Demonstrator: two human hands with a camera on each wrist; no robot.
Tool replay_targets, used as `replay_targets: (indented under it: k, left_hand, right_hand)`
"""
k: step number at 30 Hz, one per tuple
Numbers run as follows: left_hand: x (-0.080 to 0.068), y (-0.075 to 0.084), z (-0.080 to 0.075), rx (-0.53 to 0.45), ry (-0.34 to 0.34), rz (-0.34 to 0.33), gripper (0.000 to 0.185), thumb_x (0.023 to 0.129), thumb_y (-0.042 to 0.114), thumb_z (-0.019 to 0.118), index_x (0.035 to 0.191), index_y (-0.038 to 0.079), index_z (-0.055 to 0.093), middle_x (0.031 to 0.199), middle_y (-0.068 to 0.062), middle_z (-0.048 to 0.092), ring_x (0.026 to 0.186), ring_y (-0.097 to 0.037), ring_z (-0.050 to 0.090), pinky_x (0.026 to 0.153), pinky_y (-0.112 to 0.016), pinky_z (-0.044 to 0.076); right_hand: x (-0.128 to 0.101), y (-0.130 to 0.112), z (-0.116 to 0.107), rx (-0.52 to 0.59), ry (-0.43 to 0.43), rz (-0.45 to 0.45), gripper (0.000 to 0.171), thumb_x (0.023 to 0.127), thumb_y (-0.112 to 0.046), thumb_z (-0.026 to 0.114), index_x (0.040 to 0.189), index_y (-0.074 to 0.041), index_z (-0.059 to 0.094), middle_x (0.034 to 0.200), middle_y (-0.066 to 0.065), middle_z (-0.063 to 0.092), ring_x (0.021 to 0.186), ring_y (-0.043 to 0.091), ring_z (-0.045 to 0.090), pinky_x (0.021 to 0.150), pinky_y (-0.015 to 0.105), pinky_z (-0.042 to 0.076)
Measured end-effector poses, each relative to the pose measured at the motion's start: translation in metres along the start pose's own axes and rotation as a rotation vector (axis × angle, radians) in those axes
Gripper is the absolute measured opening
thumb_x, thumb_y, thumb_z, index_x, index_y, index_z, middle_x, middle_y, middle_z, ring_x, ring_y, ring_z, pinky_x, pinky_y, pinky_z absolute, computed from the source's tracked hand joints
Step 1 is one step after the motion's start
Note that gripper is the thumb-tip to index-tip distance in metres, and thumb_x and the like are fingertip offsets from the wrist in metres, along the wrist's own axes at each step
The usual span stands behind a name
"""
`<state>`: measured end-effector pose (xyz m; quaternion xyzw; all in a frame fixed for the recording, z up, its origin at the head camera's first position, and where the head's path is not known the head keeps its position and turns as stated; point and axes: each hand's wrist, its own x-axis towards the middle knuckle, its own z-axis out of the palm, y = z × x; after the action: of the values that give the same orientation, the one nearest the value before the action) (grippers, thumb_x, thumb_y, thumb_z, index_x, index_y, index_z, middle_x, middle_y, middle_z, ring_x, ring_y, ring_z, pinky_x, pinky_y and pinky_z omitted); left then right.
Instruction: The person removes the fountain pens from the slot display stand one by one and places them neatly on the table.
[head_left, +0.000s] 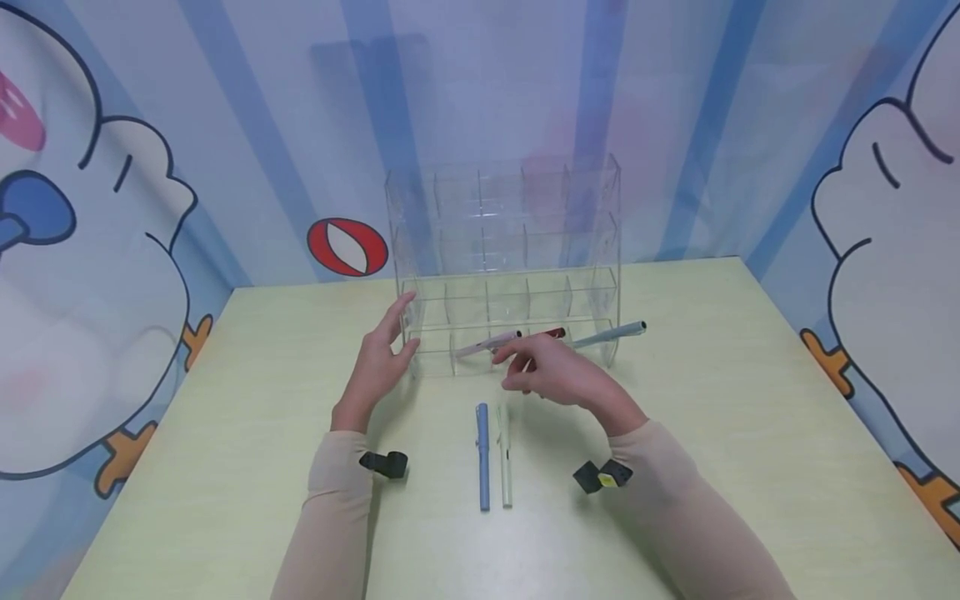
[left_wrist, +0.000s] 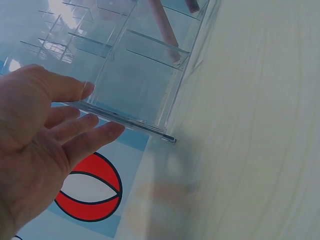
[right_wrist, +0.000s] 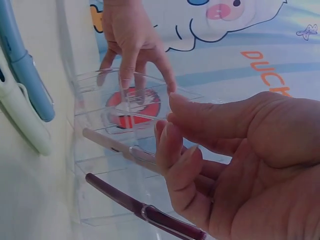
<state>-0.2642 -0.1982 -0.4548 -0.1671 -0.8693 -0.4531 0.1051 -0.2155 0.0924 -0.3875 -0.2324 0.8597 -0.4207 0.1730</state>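
A clear acrylic organizer (head_left: 502,271) with rows of compartments stands at the middle back of the table. My left hand (head_left: 378,358) is open, its straight fingers against the organizer's left wall (left_wrist: 140,65). My right hand (head_left: 551,371) hovers in front of the bottom row with loosely bent fingers (right_wrist: 170,145) and holds nothing. A pink pen (head_left: 487,342) and a dark red pen (head_left: 553,333) lie in the bottom row just beyond its fingertips. In the right wrist view the pink pen (right_wrist: 107,142) passes behind my index finger, with the dark red pen (right_wrist: 130,202) below it.
A grey-blue pen (head_left: 609,335) sticks out of the organizer's right end. A blue pen (head_left: 482,454) and a pale green pen (head_left: 506,458) lie side by side on the yellow-green table (head_left: 712,417) between my forearms. Cartoon-printed walls enclose the table.
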Motion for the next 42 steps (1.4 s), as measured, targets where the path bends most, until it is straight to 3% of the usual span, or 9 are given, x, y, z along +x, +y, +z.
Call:
replay_targets:
  k: [10,17,24,32,36,42]
  left_hand:
    - [0.001,0.004,-0.001,0.014,0.007,0.012,0.075,0.094,-0.004,0.065,0.157,0.021,0.032,0.159,-0.011,0.034,0.135,-0.042,0.045,0.108,-0.05,0.042]
    - [0.001,0.005,-0.001,0.028,-0.003,-0.013,0.07,0.095,-0.001,0.064,0.155,0.019,0.033,0.159,-0.013,0.035,0.135,-0.043,0.045,0.109,-0.052,0.041]
    - [0.001,0.006,0.0,0.031,-0.002,-0.026,0.07,0.095,-0.001,0.063,0.155,0.02,0.033,0.158,-0.014,0.035,0.136,-0.042,0.044,0.108,-0.052,0.041]
    - [0.0,0.004,0.001,0.03,0.002,-0.031,0.07,0.095,-0.002,0.064,0.155,0.02,0.033,0.158,-0.014,0.035,0.136,-0.042,0.044,0.108,-0.052,0.042]
    - [0.0,0.004,0.001,0.028,0.003,-0.03,0.07,0.095,-0.002,0.064,0.155,0.02,0.033,0.158,-0.014,0.036,0.135,-0.042,0.045,0.108,-0.052,0.042]
    - [0.001,0.003,0.0,0.008,-0.003,-0.041,0.07,0.096,0.0,0.064,0.155,0.022,0.033,0.159,-0.012,0.035,0.136,-0.041,0.044,0.107,-0.052,0.042]
  right_hand:
    - [-0.003,0.0,-0.009,0.044,0.028,-0.018,0.029,0.095,-0.006,0.068,0.124,-0.008,0.067,0.094,0.005,0.067,0.074,0.02,0.061,0.06,0.032,0.052]
    - [-0.01,-0.002,-0.021,0.048,0.045,-0.026,0.031,0.095,-0.008,0.068,0.126,-0.008,0.066,0.096,0.006,0.065,0.077,0.022,0.06,0.064,0.041,0.054]
    - [-0.021,-0.003,-0.038,0.054,0.114,-0.046,0.033,0.094,-0.009,0.07,0.127,-0.006,0.065,0.099,0.008,0.066,0.078,0.023,0.058,0.062,0.035,0.052]
    - [-0.023,-0.003,-0.045,0.008,0.28,-0.169,0.034,0.093,-0.007,0.07,0.126,-0.004,0.065,0.096,0.007,0.066,0.089,0.021,0.065,0.079,0.04,0.054]
    - [-0.024,0.0,-0.048,-0.018,0.359,-0.18,0.033,0.093,-0.006,0.07,0.126,-0.004,0.065,0.097,0.007,0.066,0.095,0.022,0.066,0.087,0.043,0.053]
    - [-0.027,0.008,-0.059,-0.021,0.426,-0.187,0.033,0.093,-0.005,0.071,0.125,-0.003,0.065,0.098,0.009,0.067,0.097,0.023,0.065,0.088,0.042,0.052]
